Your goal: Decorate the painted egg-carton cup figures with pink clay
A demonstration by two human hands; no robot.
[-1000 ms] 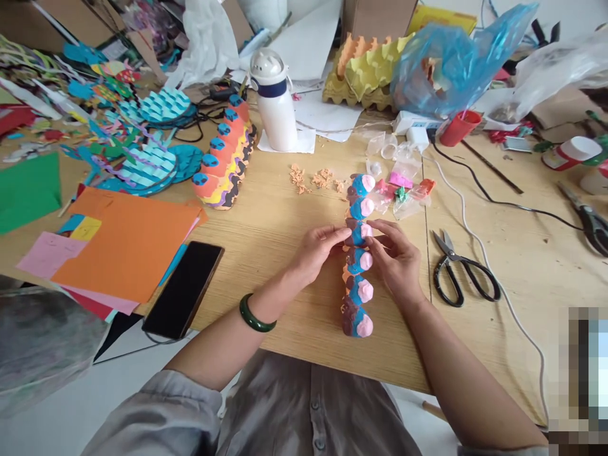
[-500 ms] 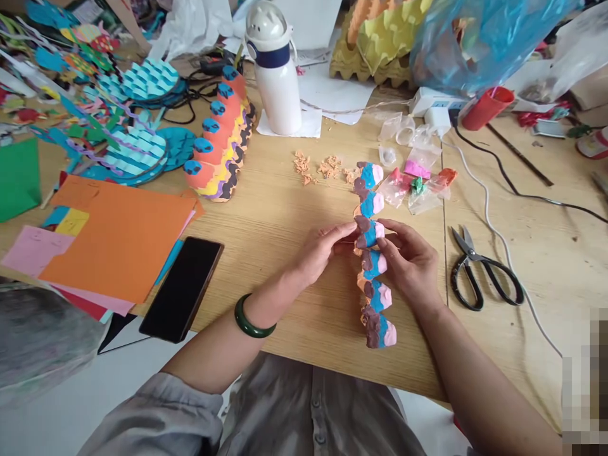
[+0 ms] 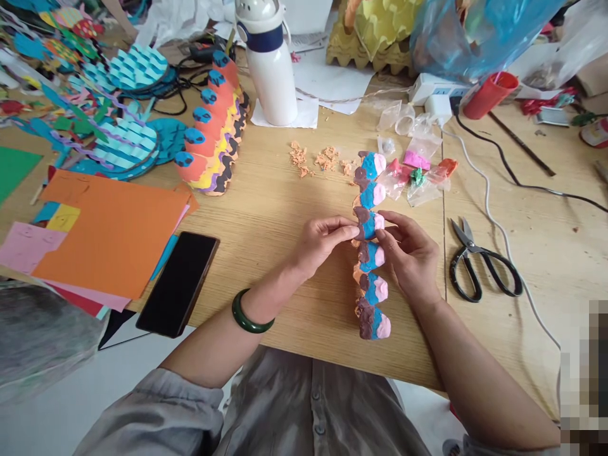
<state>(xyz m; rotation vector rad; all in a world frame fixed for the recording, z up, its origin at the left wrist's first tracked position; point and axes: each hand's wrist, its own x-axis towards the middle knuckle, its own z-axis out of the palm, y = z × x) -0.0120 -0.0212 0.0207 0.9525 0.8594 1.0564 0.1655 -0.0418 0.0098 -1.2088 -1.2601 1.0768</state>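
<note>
A bumpy egg-carton strip (image 3: 369, 254), coated in brown, blue and pink clay with orange at its left edge, stands lengthwise between my hands. My left hand (image 3: 327, 244) pinches its left side near the middle, thumb on the brown clay. On the opposite side my right hand (image 3: 411, 253) grips it, thumb by a pink tip and fingers partly hidden behind. Orange clay crumbs (image 3: 327, 158) lie just beyond the strip. Small plastic bags with coloured clay (image 3: 418, 174) rest to its upper right.
Black-handled scissors (image 3: 468, 256) lie right of my right hand, near a white cable (image 3: 498, 228). A phone (image 3: 178, 285) and orange paper (image 3: 114, 234) are at the left. Behind stand a white bottle (image 3: 273, 82) and a finished-looking orange clay-covered carton strip (image 3: 211, 126).
My left thumb has come down onto the brown clay at the strip's middle. The strip has turned slightly, showing more of its brown side. The whole view has shifted a little.
</note>
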